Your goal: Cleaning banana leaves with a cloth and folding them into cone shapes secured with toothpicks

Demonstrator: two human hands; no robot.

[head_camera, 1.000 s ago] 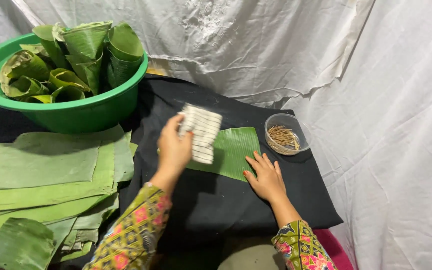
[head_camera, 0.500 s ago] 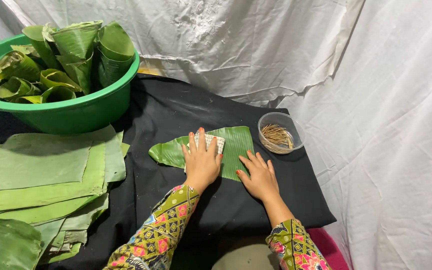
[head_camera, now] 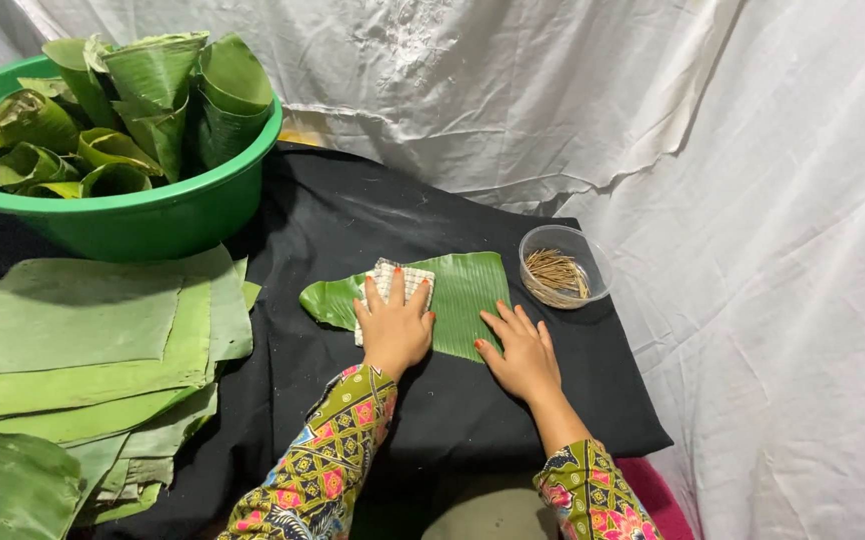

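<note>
Your left hand [head_camera: 396, 330] lies flat, fingers spread and clenched on nothing, pressing a small checked cloth [head_camera: 400, 285] down onto a banana leaf piece [head_camera: 458, 300]. The cloth sits on the left half of that leaf, and only its far edge shows past your fingertips. Your right hand [head_camera: 523, 352] rests palm down with released fingers, its tips touching the near right edge of the same leaf and the rest of the hand on the black cloth [head_camera: 353, 225] that covers the surface. The leaf lies near the middle of the black cloth, its ribbed green face up and its pointed end to your left.

Just beyond the leaf's right end stands a small clear bowl [head_camera: 565, 266] holding thin brown sticks. To your left a stack of flat banana leaves [head_camera: 83, 350] overlaps the edge of the black cloth, well apart from both hands. Behind that stack sits a green basin [head_camera: 153, 215] filled with leaves folded into cones. White sheeting [head_camera: 753, 200] hangs behind and to the right.
</note>
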